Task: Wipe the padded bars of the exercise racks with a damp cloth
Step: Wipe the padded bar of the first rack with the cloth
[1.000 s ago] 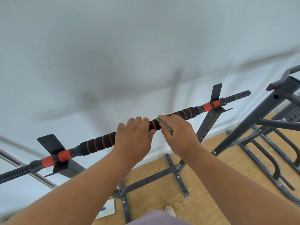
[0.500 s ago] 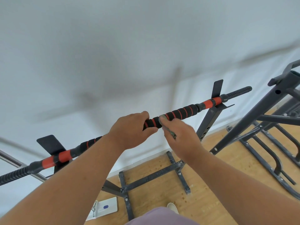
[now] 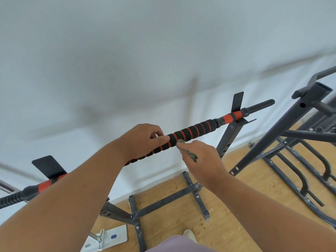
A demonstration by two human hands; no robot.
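A padded bar (image 3: 192, 132), black foam ringed with red stripes, runs across the rack (image 3: 228, 135) from about eight o'clock up toward two o'clock, resting in a dark cradle at each end. Solid red sleeves sit just inside each cradle, and ribbed black ends stick out past them.

The left hand (image 3: 143, 140) is curled over the bar near its middle, fingers wrapped over the top and thumb lying along the foam, gripping it. The left forearm hides much of the bar's lower stretch.

The right hand (image 3: 203, 160) is just beside it at about four o'clock from the left hand, close but not touching it. Its fingers are closed on a small, crumpled grey-green cloth (image 3: 188, 153), one end pressed against the underside of the foam and the rest poking out between the fingers. How wet the cloth is cannot be told.

Behind the bar stands a plain white wall (image 3: 163, 51). Below, the rack's dark metal feet rest on a wooden floor (image 3: 236, 206). At three o'clock a second dark metal frame (image 3: 283, 128) slants upward, well apart from the hands. Near six o'clock a white plate with a blue mark (image 3: 112, 236) lies on the floor.
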